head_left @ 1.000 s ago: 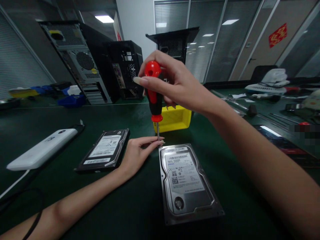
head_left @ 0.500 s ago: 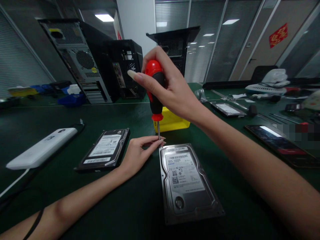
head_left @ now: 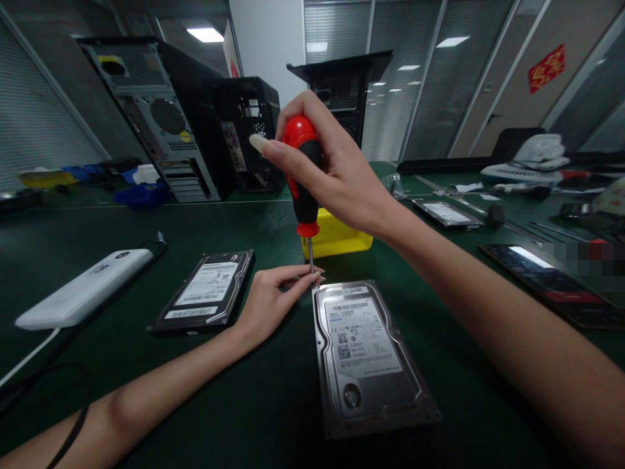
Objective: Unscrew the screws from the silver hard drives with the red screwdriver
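Note:
My right hand [head_left: 332, 159] is wrapped round the red and black handle of a screwdriver [head_left: 306, 212], which stands upright with its shaft pointing down. Its tip ends at the far left corner of a silver hard drive [head_left: 371, 358] lying label up on the table. At that corner my left hand [head_left: 271, 299] has its thumb and fingers pinched around the lower shaft and tip. Whether a screw sits between those fingertips is hidden. A second hard drive [head_left: 208, 286], with a black edge, lies just left of my left hand.
Behind the screwdriver stands a yellow bin [head_left: 336, 234]. A white power bank [head_left: 85, 290] with a cable lies at left, a phone [head_left: 551, 280] at right. Another hard drive [head_left: 446, 213] rests farther back. Computer cases [head_left: 185, 117] stand along the far side, beside a blue bin [head_left: 141, 194].
Almost nothing differs. The whole view has shifted very slightly, while both hands, the screwdriver and the hard drive keep their places relative to one another.

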`<action>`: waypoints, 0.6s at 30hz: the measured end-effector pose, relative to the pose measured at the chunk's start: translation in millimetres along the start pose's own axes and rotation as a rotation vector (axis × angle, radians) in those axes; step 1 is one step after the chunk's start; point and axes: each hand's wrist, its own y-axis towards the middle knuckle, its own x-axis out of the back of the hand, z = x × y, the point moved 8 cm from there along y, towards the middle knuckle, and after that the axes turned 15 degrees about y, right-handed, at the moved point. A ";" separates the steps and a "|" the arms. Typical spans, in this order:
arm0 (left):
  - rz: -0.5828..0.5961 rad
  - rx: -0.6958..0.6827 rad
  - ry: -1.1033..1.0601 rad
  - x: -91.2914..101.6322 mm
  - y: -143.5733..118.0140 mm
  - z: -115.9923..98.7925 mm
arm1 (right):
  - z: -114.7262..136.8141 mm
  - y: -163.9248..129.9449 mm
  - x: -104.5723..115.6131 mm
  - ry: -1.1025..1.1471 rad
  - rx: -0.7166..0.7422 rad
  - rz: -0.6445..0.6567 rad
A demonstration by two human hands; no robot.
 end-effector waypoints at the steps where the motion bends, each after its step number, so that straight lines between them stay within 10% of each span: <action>1: -0.002 0.001 0.000 0.0 0.0 0.0 | -1.3 -0.1 -0.7 0.002 -0.014 0.010; 18: 0.004 0.009 0.006 0.3 -0.4 0.2 | 1.1 0.6 -0.7 -0.029 0.037 0.058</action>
